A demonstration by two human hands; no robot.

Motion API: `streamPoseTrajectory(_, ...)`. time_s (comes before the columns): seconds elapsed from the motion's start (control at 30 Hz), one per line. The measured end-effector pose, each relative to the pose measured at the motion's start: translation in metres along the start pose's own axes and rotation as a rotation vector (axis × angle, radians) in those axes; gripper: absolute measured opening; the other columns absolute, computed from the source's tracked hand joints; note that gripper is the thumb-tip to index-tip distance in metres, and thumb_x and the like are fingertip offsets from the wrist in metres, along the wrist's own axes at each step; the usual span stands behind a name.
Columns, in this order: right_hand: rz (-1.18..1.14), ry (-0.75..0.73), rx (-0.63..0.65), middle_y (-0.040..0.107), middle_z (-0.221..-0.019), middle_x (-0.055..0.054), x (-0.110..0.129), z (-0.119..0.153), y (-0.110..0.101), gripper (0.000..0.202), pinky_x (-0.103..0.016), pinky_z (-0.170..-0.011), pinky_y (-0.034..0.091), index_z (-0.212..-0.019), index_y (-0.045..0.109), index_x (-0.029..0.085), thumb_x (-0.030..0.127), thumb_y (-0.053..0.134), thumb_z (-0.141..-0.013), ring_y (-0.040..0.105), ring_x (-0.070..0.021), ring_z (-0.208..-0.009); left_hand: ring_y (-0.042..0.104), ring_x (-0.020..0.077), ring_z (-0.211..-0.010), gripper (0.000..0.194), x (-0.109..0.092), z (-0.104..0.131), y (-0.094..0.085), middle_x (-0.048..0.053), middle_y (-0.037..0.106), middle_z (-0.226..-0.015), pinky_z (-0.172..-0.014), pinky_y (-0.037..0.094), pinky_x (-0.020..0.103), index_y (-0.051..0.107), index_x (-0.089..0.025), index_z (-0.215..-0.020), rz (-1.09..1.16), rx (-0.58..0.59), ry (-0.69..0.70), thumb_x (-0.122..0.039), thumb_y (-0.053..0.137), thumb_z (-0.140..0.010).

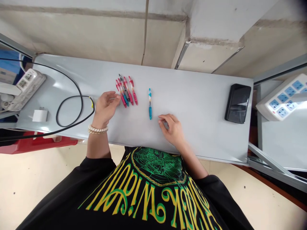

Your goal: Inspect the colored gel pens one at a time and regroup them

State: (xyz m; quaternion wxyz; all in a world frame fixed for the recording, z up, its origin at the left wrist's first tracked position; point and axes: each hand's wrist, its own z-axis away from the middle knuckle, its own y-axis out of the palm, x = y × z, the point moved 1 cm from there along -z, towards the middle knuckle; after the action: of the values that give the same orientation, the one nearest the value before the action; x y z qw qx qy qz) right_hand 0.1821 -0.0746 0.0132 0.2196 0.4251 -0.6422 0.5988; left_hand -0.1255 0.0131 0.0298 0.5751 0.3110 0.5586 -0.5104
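Note:
My left hand (107,107), a beaded band on its wrist, is just left of a loose bunch of pens. Its fingers are bent and apart, with nothing visible in them. In the bunch are several pink pens (133,90) and a grey pen (123,86), lying close together and partly overlapping. A blue tip shows at their lower end. Apart from them, a single blue pen (150,104) lies near the middle of the table. To its lower right, my right hand (172,128) rests by the table surface, fingers curved, thumb apart, holding nothing.
The grey table (203,105) runs along a tiled wall. A black phone (238,103) lies at its right end. On the left are a looped black cable (57,108), a white charger (40,115) and a power strip (30,80). Another power strip (285,99) sits beyond the right edge.

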Motion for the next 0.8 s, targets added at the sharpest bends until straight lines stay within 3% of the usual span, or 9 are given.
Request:
streamPoseTrajectory(0.1, 0.059, 0.009, 0.134, 0.071, -0.115, -0.011, 0.012, -0.019, 0.006, 0.030, -0.043, -0.097, 0.059, -0.136, 0.066, 0.024, 0.030, 0.055, -0.109, 0.069, -0.0252, -0.107, 0.071, 0.0178, -0.093, 0.034, 0.005, 0.004, -0.005, 0.007, 0.075, -0.107, -0.085, 0.056, 0.031, 0.075, -0.021, -0.111, -0.005, 0.007, 0.033, -0.036, 0.091, -0.084)
streamPoseTrajectory(0.17, 0.156, 0.012, 0.205, 0.067, -0.116, -0.012, 0.019, -0.032, 0.013, 0.032, -0.042, -0.091, 0.059, -0.139, 0.066, 0.025, 0.031, 0.057, -0.108, 0.068, -0.0256, -0.103, 0.071, 0.0179, -0.095, 0.031, 0.004, 0.009, -0.005, 0.006, 0.075, -0.111, -0.084, 0.055, 0.029, 0.076, -0.024, -0.108, -0.012, -0.004, 0.077, -0.034, 0.092, -0.084)
streamPoseTrajectory(0.33, 0.310, 0.094, 0.237, 0.067, -0.105, -0.012, 0.017, -0.049, 0.025, 0.017, -0.034, -0.072, 0.052, -0.107, 0.072, 0.019, 0.018, 0.056, -0.105, 0.063, -0.0217, -0.085, 0.071, 0.0162, -0.092, 0.017, -0.010, 0.036, 0.013, 0.004, 0.076, -0.106, -0.081, 0.054, 0.027, 0.076, -0.025, -0.103, -0.022, -0.078, 0.248, -0.030, 0.086, -0.090)
streamPoseTrajectory(0.4, 0.182, 0.123, 0.142, 0.068, -0.099, -0.009, 0.011, -0.043, 0.020, 0.017, -0.033, -0.072, 0.051, -0.102, 0.070, 0.018, 0.014, 0.054, -0.103, 0.061, -0.0182, -0.078, 0.072, 0.0155, -0.087, 0.020, -0.014, 0.051, 0.029, 0.005, 0.078, -0.100, -0.083, 0.056, 0.027, 0.076, -0.021, -0.104, -0.017, 0.009, 0.238, -0.034, 0.085, -0.091)
streamPoseTrajectory(0.5, -0.197, 0.217, -0.051, 0.069, -0.089, -0.003, 0.007, -0.026, 0.004, 0.010, -0.029, -0.068, 0.053, -0.107, 0.067, 0.020, 0.021, 0.062, -0.099, 0.062, -0.0137, -0.071, 0.079, 0.0189, -0.093, 0.039, -0.016, 0.068, 0.058, 0.011, 0.081, -0.110, -0.087, 0.062, 0.031, 0.074, -0.017, -0.112, 0.156, 0.285, 0.062, -0.045, 0.088, -0.088)
streamPoseTrajectory(0.57, -0.450, 0.282, -0.047, 0.069, -0.085, 0.000, 0.009, -0.014, -0.009, 0.018, -0.026, -0.063, 0.053, -0.113, 0.066, 0.021, 0.031, 0.068, -0.098, 0.064, -0.0123, -0.070, 0.081, 0.0227, -0.101, 0.051, -0.017, 0.076, 0.076, 0.014, 0.081, -0.118, -0.091, 0.065, 0.036, 0.071, -0.018, -0.122, 0.336, 0.430, -0.080, -0.048, 0.090, -0.086)
streamPoseTrajectory(0.63, -0.600, 0.283, -0.006, 0.071, -0.085, 0.000, 0.015, -0.005, -0.018, 0.021, -0.024, -0.064, 0.054, -0.112, 0.069, 0.021, 0.036, 0.073, -0.098, 0.067, -0.0118, -0.075, 0.081, 0.0243, -0.104, 0.051, -0.020, 0.081, 0.091, 0.013, 0.082, -0.117, -0.089, 0.068, 0.037, 0.070, -0.019, -0.122, 0.479, 0.553, -0.166, -0.048, 0.091, -0.086)
streamPoseTrajectory(0.7, -0.704, 0.290, -0.020, 0.072, -0.082, 0.001, 0.020, 0.001, -0.023, 0.025, -0.022, -0.059, 0.052, -0.111, 0.072, 0.021, 0.041, 0.075, -0.098, 0.065, -0.0097, -0.069, 0.082, 0.0225, -0.097, 0.042, -0.024, 0.084, 0.105, 0.009, 0.083, -0.104, -0.085, 0.069, 0.035, 0.071, -0.020, -0.112, 0.571, 0.610, -0.175, -0.046, 0.092, -0.085)
streamPoseTrajectory(0.8, -0.751, 0.360, -0.122, 0.069, -0.073, 0.002, 0.022, 0.007, -0.021, 0.031, -0.022, -0.046, 0.045, -0.109, 0.075, 0.021, 0.050, 0.068, -0.102, 0.055, -0.0074, -0.053, 0.082, 0.0196, -0.088, 0.039, -0.029, 0.089, 0.121, 0.003, 0.079, -0.090, -0.082, 0.070, 0.033, 0.068, -0.020, -0.099, 0.629, 0.564, -0.110, -0.047, 0.092, -0.085)
